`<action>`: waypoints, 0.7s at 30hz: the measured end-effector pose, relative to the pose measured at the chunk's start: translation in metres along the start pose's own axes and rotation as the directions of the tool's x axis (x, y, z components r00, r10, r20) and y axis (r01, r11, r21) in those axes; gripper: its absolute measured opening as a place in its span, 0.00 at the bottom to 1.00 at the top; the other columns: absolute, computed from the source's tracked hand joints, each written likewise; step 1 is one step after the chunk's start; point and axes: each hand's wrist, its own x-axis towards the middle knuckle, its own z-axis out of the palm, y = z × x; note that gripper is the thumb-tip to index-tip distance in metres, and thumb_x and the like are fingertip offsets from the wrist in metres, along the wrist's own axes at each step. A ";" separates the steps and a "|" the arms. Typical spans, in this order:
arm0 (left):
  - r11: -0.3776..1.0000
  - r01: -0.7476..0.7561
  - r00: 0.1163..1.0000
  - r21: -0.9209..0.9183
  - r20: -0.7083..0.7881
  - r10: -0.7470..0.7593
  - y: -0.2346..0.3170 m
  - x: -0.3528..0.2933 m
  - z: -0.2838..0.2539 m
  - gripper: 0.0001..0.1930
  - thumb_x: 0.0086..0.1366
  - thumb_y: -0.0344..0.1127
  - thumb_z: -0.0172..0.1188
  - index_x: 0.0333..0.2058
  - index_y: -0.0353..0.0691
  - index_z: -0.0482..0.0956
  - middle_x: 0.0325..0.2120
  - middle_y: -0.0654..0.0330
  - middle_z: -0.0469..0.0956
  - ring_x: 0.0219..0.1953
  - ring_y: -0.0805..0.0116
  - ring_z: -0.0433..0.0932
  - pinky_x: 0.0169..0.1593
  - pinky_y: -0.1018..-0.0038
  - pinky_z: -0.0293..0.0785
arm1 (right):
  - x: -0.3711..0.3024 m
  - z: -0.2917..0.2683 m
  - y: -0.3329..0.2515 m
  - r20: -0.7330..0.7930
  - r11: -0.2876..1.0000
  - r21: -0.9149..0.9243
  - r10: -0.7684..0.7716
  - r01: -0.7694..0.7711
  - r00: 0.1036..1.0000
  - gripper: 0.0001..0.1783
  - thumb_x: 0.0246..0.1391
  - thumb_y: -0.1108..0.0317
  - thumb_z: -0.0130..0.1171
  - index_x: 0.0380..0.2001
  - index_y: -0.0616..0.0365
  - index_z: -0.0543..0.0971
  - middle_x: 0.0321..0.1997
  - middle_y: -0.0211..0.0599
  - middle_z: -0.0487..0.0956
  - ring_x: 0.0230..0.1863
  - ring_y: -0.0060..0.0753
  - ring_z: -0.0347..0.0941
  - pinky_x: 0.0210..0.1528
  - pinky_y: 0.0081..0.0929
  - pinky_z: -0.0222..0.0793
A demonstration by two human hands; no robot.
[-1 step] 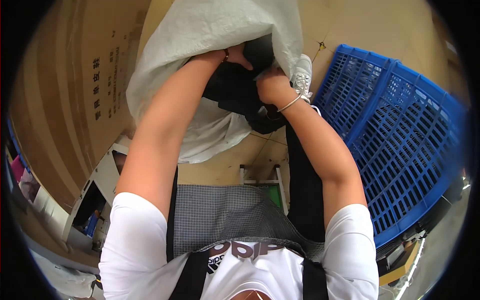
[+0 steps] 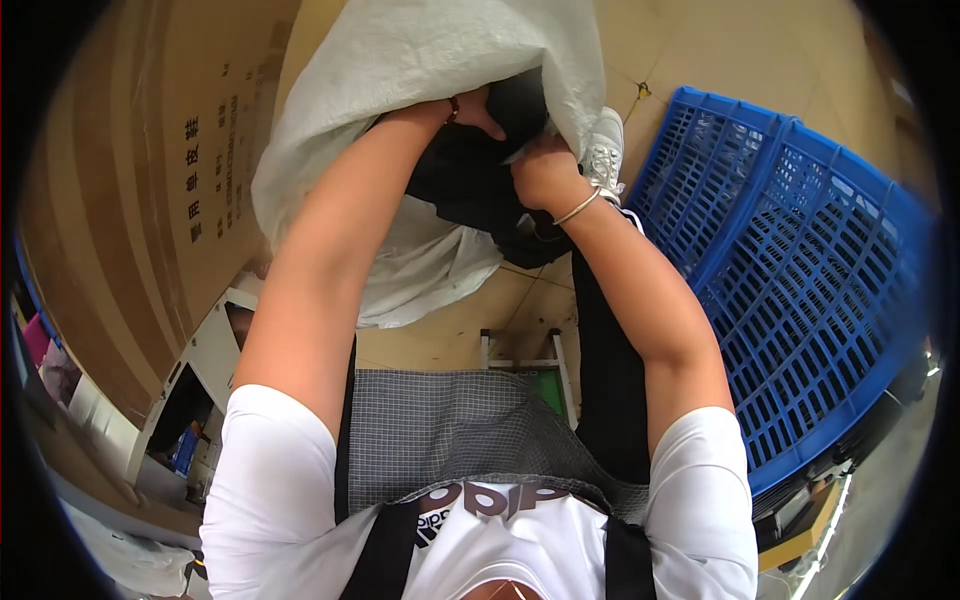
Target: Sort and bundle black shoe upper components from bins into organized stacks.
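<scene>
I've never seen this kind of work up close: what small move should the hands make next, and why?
Perhaps the left hand should nudge the rim of the white sack up a little: the rim droops over that hand, and part of the black fabric lies hidden beneath it. The right hand is curled beside the fabric.

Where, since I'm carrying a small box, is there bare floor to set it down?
Bare floor tiles lie right of the white sack, beyond the blue crate; a smaller patch shows between sack and checked apron. The sack's mouth is crowded: left hand, right hand, black material.
</scene>
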 end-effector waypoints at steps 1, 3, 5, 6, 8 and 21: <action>1.000 0.011 1.000 -0.014 0.008 -0.010 0.005 -0.002 0.000 0.27 0.47 0.38 0.74 0.47 0.42 0.77 0.44 0.55 0.78 0.49 0.60 0.75 0.49 0.66 0.70 | -0.001 0.003 0.005 0.065 0.999 0.026 -0.027 0.025 0.998 0.13 0.45 0.60 0.55 0.31 0.48 0.86 0.42 0.40 0.82 0.48 0.44 0.75 0.54 0.39 0.65; 0.998 0.050 0.999 -0.034 0.016 -0.049 -0.006 0.011 -0.013 0.27 0.47 0.38 0.74 0.47 0.42 0.77 0.44 0.55 0.78 0.48 0.60 0.75 0.48 0.66 0.70 | 0.005 0.002 0.016 0.226 0.994 0.096 -0.072 0.051 0.972 0.13 0.50 0.61 0.53 0.35 0.45 0.86 0.42 0.37 0.83 0.48 0.38 0.78 0.49 0.38 0.71; 0.996 0.068 0.997 -0.052 0.038 -0.066 -0.021 0.005 -0.026 0.27 0.47 0.38 0.74 0.47 0.42 0.78 0.43 0.56 0.78 0.48 0.61 0.75 0.48 0.66 0.71 | 0.006 -0.001 0.038 0.343 0.988 0.154 -0.038 -0.017 0.939 0.16 0.48 0.64 0.54 0.40 0.39 0.84 0.46 0.35 0.82 0.52 0.39 0.76 0.54 0.35 0.69; 0.995 0.085 0.996 -0.060 0.042 -0.082 -0.025 0.007 -0.032 0.27 0.47 0.38 0.75 0.47 0.42 0.78 0.43 0.56 0.78 0.48 0.61 0.75 0.48 0.67 0.71 | 0.008 0.000 0.048 0.450 0.978 0.196 -0.029 -0.068 0.892 0.21 0.47 0.68 0.55 0.44 0.33 0.83 0.49 0.33 0.80 0.55 0.40 0.74 0.58 0.33 0.66; 0.991 0.112 0.993 -0.077 0.053 -0.108 -0.025 0.013 -0.043 0.27 0.46 0.37 0.75 0.47 0.42 0.78 0.43 0.56 0.79 0.47 0.61 0.75 0.47 0.67 0.71 | 0.013 0.007 0.066 0.381 0.977 0.210 -0.127 0.048 0.916 0.21 0.46 0.69 0.55 0.44 0.37 0.83 0.48 0.37 0.81 0.53 0.42 0.75 0.55 0.32 0.69; 0.602 -0.323 0.937 -0.731 -0.158 0.310 -0.095 0.001 -0.057 0.30 0.56 0.49 0.67 0.53 0.39 0.74 0.50 0.56 0.77 0.52 0.60 0.75 0.57 0.65 0.70 | 0.013 -0.116 0.057 -0.134 0.951 0.308 0.016 0.026 0.991 0.15 0.51 0.68 0.50 0.35 0.63 0.83 0.38 0.46 0.82 0.35 0.45 0.80 0.38 0.37 0.75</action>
